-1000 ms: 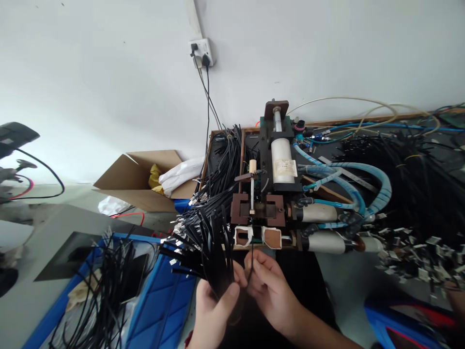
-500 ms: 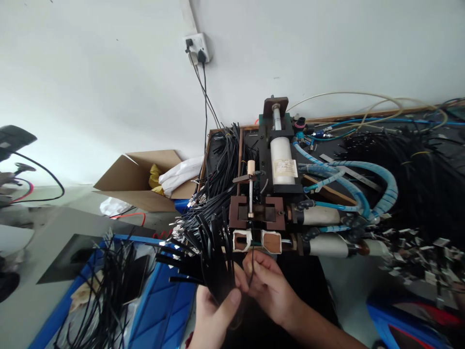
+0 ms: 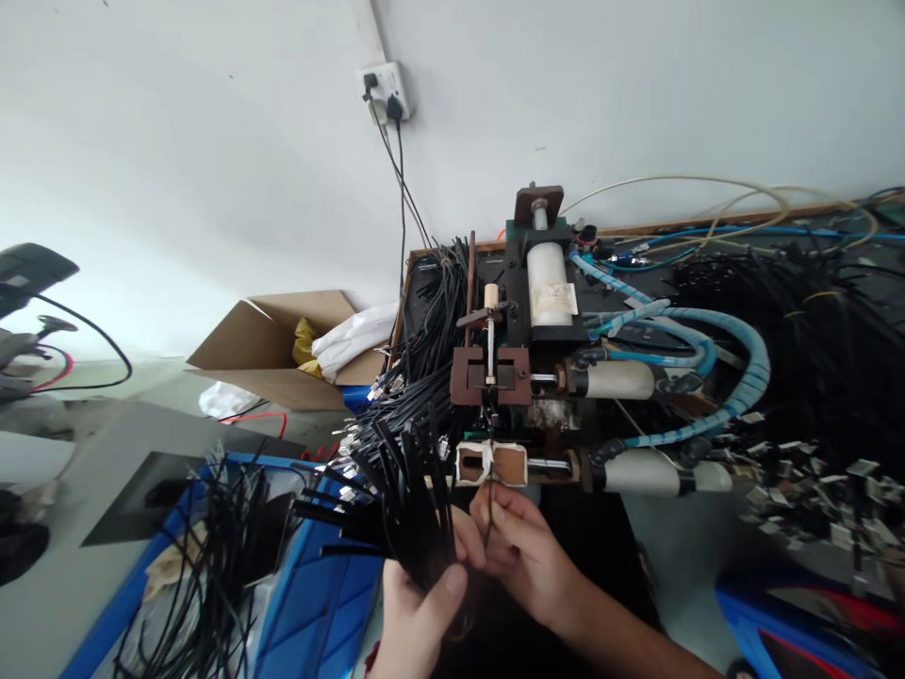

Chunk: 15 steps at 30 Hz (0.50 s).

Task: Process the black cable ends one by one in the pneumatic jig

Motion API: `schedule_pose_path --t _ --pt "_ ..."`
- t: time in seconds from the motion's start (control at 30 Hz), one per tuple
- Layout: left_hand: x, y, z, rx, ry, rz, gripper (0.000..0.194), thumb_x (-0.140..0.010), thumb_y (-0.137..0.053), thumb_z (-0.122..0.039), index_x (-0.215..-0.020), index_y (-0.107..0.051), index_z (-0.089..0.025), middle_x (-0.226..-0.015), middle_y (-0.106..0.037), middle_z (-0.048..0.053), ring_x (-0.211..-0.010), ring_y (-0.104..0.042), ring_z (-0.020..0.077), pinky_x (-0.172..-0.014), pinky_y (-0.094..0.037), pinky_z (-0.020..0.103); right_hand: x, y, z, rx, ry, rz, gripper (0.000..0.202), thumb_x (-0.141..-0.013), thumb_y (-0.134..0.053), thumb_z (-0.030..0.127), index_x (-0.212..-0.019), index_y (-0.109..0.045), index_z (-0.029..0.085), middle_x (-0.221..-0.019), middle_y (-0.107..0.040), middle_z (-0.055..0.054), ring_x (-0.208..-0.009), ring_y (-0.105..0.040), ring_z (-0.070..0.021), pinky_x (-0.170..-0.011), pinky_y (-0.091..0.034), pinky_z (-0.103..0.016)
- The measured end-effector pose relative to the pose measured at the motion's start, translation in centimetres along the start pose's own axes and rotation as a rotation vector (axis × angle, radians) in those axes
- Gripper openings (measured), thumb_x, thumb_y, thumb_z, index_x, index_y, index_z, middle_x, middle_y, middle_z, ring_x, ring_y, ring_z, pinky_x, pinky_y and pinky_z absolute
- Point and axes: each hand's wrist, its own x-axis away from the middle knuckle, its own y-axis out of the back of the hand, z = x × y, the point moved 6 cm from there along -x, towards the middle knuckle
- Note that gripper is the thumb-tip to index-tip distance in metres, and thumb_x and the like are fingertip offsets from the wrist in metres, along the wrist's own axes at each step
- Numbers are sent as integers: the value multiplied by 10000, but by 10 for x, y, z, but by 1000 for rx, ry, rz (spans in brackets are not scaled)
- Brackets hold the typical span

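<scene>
My left hand (image 3: 431, 599) is closed round a thick bundle of black cables (image 3: 406, 509), whose ends fan out up and to the left. Just right of it, my right hand (image 3: 519, 542) pinches a single black cable (image 3: 490, 500). That cable runs up into a machine, between two taped clamp blocks (image 3: 493, 464) that are closed together. Above them, a brown jaw unit (image 3: 490, 376) stands shut behind the cable's upper end. A white cylinder (image 3: 550, 283) rises at the back of the machine, and two grey cylinders (image 3: 612, 380) lie to its right.
Black cables with metal ends (image 3: 424, 358) lie left of the machine; more are heaped at right (image 3: 813, 358). A blue bin (image 3: 311, 575) holding cables stands at lower left, an open cardboard box (image 3: 247, 349) behind it. Blue-wrapped hoses (image 3: 756, 368) curve at right.
The right clamp block has moved left against the other one. The brown jaws have closed, and the machine's upper part has slid back, away from the clamp. My hands have hardly moved.
</scene>
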Motion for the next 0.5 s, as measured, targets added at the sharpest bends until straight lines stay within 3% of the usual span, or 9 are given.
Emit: schedule_pose_path --t 0.1,0.23,0.3,0.4,0.5 --pt "4 -3 -4 58 -81 38 218 -923 -726 -458 -869 -666 -255 -813 -668 49 -753 -596 252 -695 -481 383 3 -3 1 15 21 29 478 -760 -912 601 -802 -644 207 -575 -335 106 -502 -172 -82 -480 -172 -228" --pt "11 -10 -14 134 -150 96 205 -918 -748 -467 -885 -678 -278 -743 -707 34 -719 -625 249 -706 -494 386 10 -1 1 132 10 20 478 -780 -890 615 -834 -652 204 -629 -421 82 -521 -269 -87 -503 -212 -234" --pt "16 -15 -13 138 -111 151 225 -935 -737 -486 -867 -696 -276 -692 -729 35 -656 -640 244 -712 -505 400 9 3 -2 251 -16 -9 446 -790 -875 594 -825 -658 206 -629 -454 76 -529 -320 -94 -508 -244 -231" --pt "21 -22 -7 85 1 222 386 -974 -674 -553 -751 -718 -241 -578 -717 58 -506 -622 225 -601 -476 383 4 5 -6 584 -25 33 378 -826 -827 525 -715 -661 204 -587 -506 63 -535 -404 -113 -518 -311 -232" --pt "22 -19 0 -2 89 198 494 -951 -692 -592 -631 -686 -215 -490 -685 74 -426 -586 199 -501 -394 334 3 2 -5 848 23 76 354 -820 -823 401 -591 -640 202 -521 -516 55 -521 -426 -129 -518 -331 -249"
